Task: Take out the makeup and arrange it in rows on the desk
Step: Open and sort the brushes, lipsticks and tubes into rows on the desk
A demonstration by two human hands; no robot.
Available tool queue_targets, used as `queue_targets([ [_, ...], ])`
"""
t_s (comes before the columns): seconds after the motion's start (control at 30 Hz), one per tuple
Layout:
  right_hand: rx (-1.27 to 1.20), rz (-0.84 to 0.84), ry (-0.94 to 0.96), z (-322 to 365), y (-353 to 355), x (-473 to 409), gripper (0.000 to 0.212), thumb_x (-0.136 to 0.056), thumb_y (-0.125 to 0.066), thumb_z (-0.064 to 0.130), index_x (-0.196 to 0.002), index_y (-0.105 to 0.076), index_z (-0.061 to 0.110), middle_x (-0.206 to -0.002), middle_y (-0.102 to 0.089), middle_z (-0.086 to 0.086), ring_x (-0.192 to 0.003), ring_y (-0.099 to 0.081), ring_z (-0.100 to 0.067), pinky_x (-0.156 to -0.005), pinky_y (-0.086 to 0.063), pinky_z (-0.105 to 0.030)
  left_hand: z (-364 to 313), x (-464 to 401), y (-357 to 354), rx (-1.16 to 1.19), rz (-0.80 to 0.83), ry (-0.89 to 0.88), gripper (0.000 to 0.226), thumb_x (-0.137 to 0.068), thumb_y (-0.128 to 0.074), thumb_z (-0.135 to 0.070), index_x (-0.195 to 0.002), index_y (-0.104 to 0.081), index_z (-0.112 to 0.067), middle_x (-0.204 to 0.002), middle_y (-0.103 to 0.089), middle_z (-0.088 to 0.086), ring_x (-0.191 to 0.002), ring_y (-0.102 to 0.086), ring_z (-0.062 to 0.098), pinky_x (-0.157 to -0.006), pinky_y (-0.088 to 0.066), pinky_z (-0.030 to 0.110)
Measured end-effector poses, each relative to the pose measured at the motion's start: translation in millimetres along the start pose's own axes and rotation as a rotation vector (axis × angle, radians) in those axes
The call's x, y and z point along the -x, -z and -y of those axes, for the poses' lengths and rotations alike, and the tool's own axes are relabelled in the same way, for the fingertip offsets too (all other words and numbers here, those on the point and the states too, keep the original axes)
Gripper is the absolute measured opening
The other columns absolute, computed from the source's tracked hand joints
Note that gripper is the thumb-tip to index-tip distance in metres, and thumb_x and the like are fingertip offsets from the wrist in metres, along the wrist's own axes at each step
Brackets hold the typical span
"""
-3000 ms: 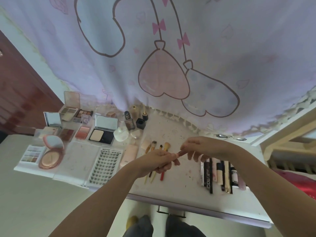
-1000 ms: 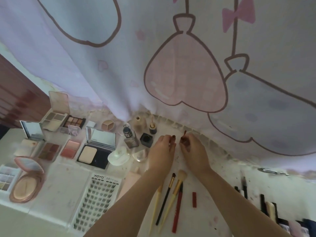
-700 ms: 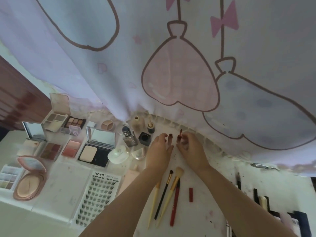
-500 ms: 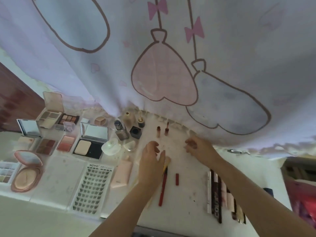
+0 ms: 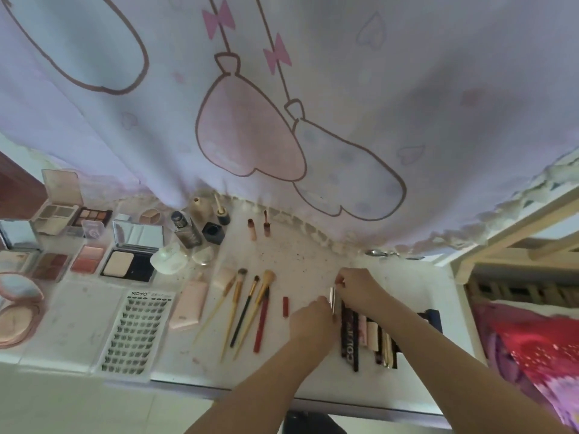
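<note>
Makeup lies spread over the white desk (image 5: 300, 380). My left hand (image 5: 311, 321) and my right hand (image 5: 357, 288) meet over a slim silver-pink tube (image 5: 332, 300) at the left end of a row of dark tubes and sticks (image 5: 369, 336); both hands pinch it. Two small lip tints (image 5: 258, 228) stand at the back by the curtain. Several brushes and a red pencil (image 5: 247, 311) lie in the middle, with a small red cap (image 5: 285, 306) beside them.
Open palettes and compacts (image 5: 94, 245) fill the left, with a lash tray (image 5: 134, 333) and a pink tube (image 5: 189, 305) in front. Bottles (image 5: 200, 227) stand at the back. A printed curtain (image 5: 282, 120) hangs behind. Red bedding (image 5: 532, 349) lies right.
Both hands left the two lip tints standing at the back and moved right and nearer to me, onto the tube row, where they now pinch a slim tube.
</note>
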State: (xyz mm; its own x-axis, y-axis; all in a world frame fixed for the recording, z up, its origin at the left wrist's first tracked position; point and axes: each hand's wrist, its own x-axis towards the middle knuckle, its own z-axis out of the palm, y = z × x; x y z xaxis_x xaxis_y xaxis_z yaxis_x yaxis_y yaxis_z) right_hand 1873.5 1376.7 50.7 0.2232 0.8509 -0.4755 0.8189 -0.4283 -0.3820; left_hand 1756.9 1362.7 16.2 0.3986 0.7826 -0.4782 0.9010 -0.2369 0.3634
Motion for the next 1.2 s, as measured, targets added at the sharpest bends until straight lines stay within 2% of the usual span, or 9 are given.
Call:
queue_targets([
  [0.1,0.009,0.005,0.008,2,0,1,0.029,-0.096,-0.045,0.027,-0.099,-0.060,0.002,-0.097,-0.064,-0.013,-0.086,-0.058,-0.024,-0.075,-0.045,-0.030,5,5,5,0.032,-0.015,-0.006,0.023,-0.095,-0.041,-0.036,-0.102,-0.048,-0.014,-0.098,-0.060,0.002,-0.083,-0.060,0.022,-0.064,-0.039,0.028],
  [0.2,0.004,0.114,0.046,8,4,5,0.043,-0.095,-0.045,0.043,-0.073,-0.057,0.008,-0.069,-0.059,-0.004,-0.063,-0.055,-0.015,-0.061,-0.042,-0.025,18,19,18,0.008,-0.102,-0.138,0.017,-0.094,-0.041,-0.035,-0.094,-0.043,-0.018,-0.088,-0.054,-0.002,-0.073,-0.050,0.016,-0.061,-0.036,0.027],
  [0.33,-0.143,0.221,0.132,25,20,19,0.039,-0.091,-0.053,0.042,-0.065,-0.057,0.014,-0.056,-0.058,0.004,-0.046,-0.048,-0.007,-0.055,-0.040,-0.020,38,39,40,0.031,-0.186,-0.262,0.020,-0.097,-0.039,-0.033,-0.095,-0.047,-0.015,-0.086,-0.056,0.000,-0.074,-0.054,0.020,-0.057,-0.039,0.029],
  [0.57,-0.498,0.321,0.231,52,33,48,0.015,-0.094,-0.054,0.025,-0.085,-0.055,0.013,-0.068,-0.057,-0.002,-0.052,-0.046,-0.007,-0.050,-0.039,-0.020,69,55,89,0.639,0.154,-0.211,0.027,-0.101,-0.039,-0.025,-0.080,-0.056,-0.021,-0.061,-0.046,-0.006,-0.046,-0.039,0.004,-0.048,-0.034,0.018],
  [0.7,-0.548,0.442,0.201,62,44,55,0.022,-0.095,-0.052,0.029,-0.112,-0.057,0.016,-0.097,-0.066,-0.004,-0.085,-0.065,-0.012,-0.061,-0.053,-0.022,80,60,108,0.454,0.118,-0.254,0.024,-0.100,-0.042,-0.027,-0.083,-0.058,-0.021,-0.061,-0.046,-0.009,-0.049,-0.040,0.001,-0.052,-0.034,0.017],
  [0.83,-0.189,0.410,0.201,71,48,52,0.051,-0.097,-0.037,0.048,-0.099,-0.066,0.007,-0.059,-0.057,0.006,-0.046,-0.047,-0.005,-0.051,-0.039,-0.018,86,60,114,0.322,0.079,-0.299,0.019,-0.098,-0.045,-0.030,-0.085,-0.057,-0.023,-0.062,-0.044,-0.010,-0.055,-0.039,0.004,-0.054,-0.030,0.019],
  [0.97,-0.283,0.411,0.278,68,50,49,0.018,-0.093,-0.055,0.033,-0.101,-0.060,0.017,-0.085,-0.062,0.001,-0.069,-0.056,-0.006,-0.059,-0.046,-0.020,95,57,117,0.410,0.097,-0.260,0.023,-0.097,-0.046,-0.033,-0.085,-0.064,-0.025,-0.059,-0.042,-0.010,-0.051,-0.036,0.005,-0.054,-0.030,0.023],
  [1.03,-0.409,0.464,0.257,70,53,51,0.020,-0.090,-0.060,0.031,-0.108,-0.057,0.023,-0.099,-0.065,0.001,-0.086,-0.063,-0.008,-0.065,-0.052,-0.019,98,57,118,0.432,0.100,-0.252,0.021,-0.097,-0.047,-0.033,-0.080,-0.061,-0.034,-0.059,-0.042,-0.009,-0.052,-0.037,0.005,-0.055,-0.031,0.023],
  [1.2,-0.241,0.478,0.248,78,53,53,0.035,-0.096,-0.044,0.044,-0.088,-0.067,0.019,-0.067,-0.064,0.008,-0.057,-0.053,-0.005,-0.057,-0.042,-0.018,94,58,126,0.357,0.140,-0.298,0.020,-0.097,-0.047,-0.033,-0.088,-0.063,-0.024,-0.062,-0.045,-0.010,-0.053,-0.039,0.004,-0.056,-0.033,0.019],
])
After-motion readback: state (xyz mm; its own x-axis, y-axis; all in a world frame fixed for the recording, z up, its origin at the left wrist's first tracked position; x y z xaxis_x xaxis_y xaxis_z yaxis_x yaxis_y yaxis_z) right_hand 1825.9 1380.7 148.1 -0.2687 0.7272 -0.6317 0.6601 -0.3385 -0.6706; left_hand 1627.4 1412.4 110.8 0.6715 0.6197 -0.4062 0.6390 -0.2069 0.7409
